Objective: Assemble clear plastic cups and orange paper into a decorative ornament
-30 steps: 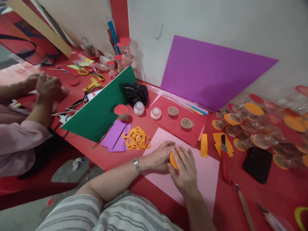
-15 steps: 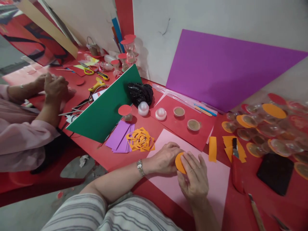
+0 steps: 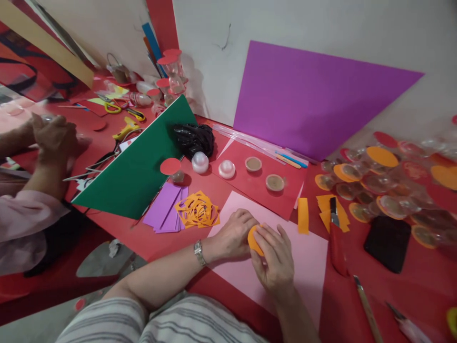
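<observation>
Leaning on wall (image 3: 314,28): purple board (image 3: 314,102) | red table (image 3: 164,243): pink sheet (image 3: 307,267) | left hand (image 3: 235,233), right hand (image 3: 274,255) grasping orange disc (image 3: 254,242)

The right hand (image 3: 274,257) covers part of the flat, round orange paper disc (image 3: 254,240); whatever lies beneath is hidden, as are the left hand's (image 3: 233,234) fingertips. Motion blurs the co-worker's hands (image 3: 57,136), their object unclear. The bottom edge crops the slim wooden-handled tool (image 3: 367,307); the right edge crops a curved yellow object (image 3: 452,320).
</observation>
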`<state>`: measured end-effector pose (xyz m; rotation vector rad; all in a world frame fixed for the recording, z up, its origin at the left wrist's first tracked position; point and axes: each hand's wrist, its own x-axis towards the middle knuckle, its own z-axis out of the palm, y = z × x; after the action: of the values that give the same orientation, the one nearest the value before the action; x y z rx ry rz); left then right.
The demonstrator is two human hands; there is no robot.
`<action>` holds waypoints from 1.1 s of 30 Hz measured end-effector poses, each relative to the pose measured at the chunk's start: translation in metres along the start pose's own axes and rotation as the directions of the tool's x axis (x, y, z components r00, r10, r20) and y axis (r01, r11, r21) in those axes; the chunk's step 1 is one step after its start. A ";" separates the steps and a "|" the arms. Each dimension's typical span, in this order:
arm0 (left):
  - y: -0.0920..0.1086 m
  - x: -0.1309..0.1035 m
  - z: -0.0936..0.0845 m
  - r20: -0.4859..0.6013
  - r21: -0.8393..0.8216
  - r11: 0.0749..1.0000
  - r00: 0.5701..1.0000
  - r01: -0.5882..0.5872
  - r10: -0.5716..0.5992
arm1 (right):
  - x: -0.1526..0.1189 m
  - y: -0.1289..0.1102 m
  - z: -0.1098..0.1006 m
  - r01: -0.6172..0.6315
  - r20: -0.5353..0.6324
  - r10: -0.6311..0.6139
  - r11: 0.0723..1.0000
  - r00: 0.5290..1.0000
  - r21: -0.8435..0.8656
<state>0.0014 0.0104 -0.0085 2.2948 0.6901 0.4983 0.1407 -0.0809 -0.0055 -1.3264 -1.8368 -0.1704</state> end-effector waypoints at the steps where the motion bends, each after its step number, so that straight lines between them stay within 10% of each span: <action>1: 0.000 0.000 0.000 0.005 -0.006 1.000 1.000 0.000 0.000 | -0.001 0.000 0.000 -0.002 0.002 0.002 1.000 1.000 0.002; 33: 0.009 0.000 0.000 0.009 -0.083 0.986 0.990 0.143 -0.143 | -0.004 0.013 -0.004 0.083 0.046 -0.084 0.996 0.995 0.025</action>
<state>0.0044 0.0044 -0.0021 2.1498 0.8109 0.4474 0.1538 -0.0801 -0.0100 -1.2479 -1.9295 -0.1626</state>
